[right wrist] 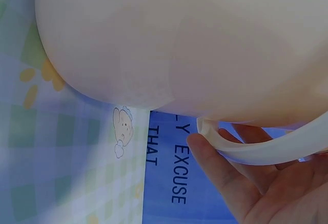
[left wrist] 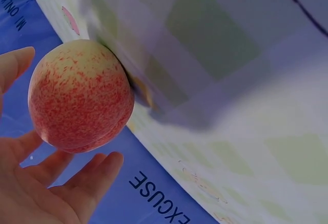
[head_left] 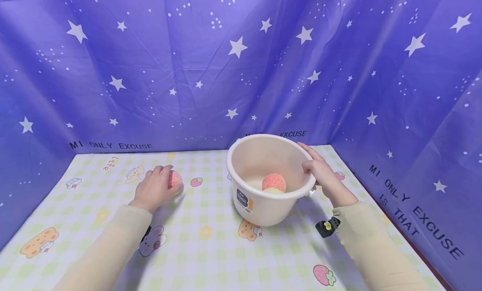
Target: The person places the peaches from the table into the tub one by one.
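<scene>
A red-speckled peach [head_left: 174,179] lies on the tablecloth at the left, beside my left hand [head_left: 153,188]. In the left wrist view, this peach [left wrist: 79,97] has a pale yellow top, and the left fingers [left wrist: 97,178] spread loosely around it; a gap shows between thumb and fruit. My right hand [head_left: 323,174] holds the right rim of a white bucket [head_left: 260,209] that tilts toward me. Its handle [right wrist: 271,149] crosses the right fingers in the right wrist view. Inside the bucket sits another peach [head_left: 274,181], pinkish red with a pale yellow lower part.
The table wears a checked green-and-white cloth [head_left: 180,257] with printed cartoons and strawberries. Behind it and along the right hangs a blue-purple curtain [head_left: 150,65] with white stars and lettering. A dark wrist strap piece [head_left: 325,227] hangs by the right sleeve.
</scene>
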`<state>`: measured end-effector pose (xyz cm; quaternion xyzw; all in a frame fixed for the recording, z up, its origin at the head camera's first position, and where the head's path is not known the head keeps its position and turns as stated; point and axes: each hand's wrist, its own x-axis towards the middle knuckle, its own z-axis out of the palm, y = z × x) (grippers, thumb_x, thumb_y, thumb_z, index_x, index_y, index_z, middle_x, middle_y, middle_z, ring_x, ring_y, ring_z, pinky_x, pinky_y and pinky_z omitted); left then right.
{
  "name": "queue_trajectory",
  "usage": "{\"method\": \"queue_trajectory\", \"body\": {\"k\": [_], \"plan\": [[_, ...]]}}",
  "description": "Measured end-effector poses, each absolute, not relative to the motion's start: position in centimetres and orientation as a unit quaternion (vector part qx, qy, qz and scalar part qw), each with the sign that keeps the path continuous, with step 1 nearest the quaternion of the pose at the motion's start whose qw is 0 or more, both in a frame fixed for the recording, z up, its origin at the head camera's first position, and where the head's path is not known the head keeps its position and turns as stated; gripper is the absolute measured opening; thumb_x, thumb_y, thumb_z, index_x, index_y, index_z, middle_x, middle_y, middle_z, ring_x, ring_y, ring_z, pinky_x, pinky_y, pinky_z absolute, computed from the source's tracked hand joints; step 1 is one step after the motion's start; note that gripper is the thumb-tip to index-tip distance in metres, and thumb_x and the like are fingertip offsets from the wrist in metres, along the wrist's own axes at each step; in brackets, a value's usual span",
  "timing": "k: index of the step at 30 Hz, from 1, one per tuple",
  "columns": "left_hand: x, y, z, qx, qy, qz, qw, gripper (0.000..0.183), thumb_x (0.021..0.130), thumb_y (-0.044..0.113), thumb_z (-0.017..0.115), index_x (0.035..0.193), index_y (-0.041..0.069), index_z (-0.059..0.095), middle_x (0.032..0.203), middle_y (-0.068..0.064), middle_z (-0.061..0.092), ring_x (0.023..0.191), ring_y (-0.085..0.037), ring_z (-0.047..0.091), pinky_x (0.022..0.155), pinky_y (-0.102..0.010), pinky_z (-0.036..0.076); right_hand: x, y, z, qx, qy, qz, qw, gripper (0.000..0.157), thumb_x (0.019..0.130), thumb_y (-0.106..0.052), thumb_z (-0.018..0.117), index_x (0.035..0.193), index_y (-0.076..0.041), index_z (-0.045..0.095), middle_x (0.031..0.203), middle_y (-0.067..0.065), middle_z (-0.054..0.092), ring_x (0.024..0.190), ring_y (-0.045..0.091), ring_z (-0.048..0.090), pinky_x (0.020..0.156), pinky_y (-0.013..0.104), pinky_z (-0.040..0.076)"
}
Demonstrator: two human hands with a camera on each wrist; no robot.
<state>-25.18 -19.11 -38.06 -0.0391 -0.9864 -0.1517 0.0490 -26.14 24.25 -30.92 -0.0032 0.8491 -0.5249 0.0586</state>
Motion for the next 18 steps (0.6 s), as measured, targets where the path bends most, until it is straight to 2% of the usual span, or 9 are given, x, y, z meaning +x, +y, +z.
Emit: {"method": "queue_trajectory", "body": {"k": [9, 18], "plan": [[-25.24, -19.01, -38.52, -0.040, -0.987, -0.149, 0.045, 0.074, 0.090, 0.040, 0.061, 0.148, 0.001, 0.036, 0.143, -0.031, 0.043, 0.124, -0.051, 0.046, 0.092, -0.064, 0.047, -26.20, 24.15, -30.84, -0.003, 0.847, -0.528, 0.061, 0.094, 0.072, -0.001, 0.041, 0.159, -0.028, 0.017, 0.154, 0.022, 0.029, 0.097, 0.028, 0.056, 0.056, 0.028, 0.049], [-25.19, -18.90, -38.91, -0.043, -0.986, -0.152, 0.050, 0.073, 0.091, 0.039, 0.061, 0.148, 0.001, 0.037, 0.142, -0.031, 0.043, 0.121, -0.051, 0.048, 0.088, -0.064, 0.049, -26.23, 24.22, -30.86, -0.003, 0.848, -0.527, 0.062, 0.094, 0.072, -0.001, 0.041, 0.160, -0.027, 0.016, 0.153, 0.023, 0.030, 0.098, 0.028, 0.055, 0.056, 0.027, 0.049]]}}
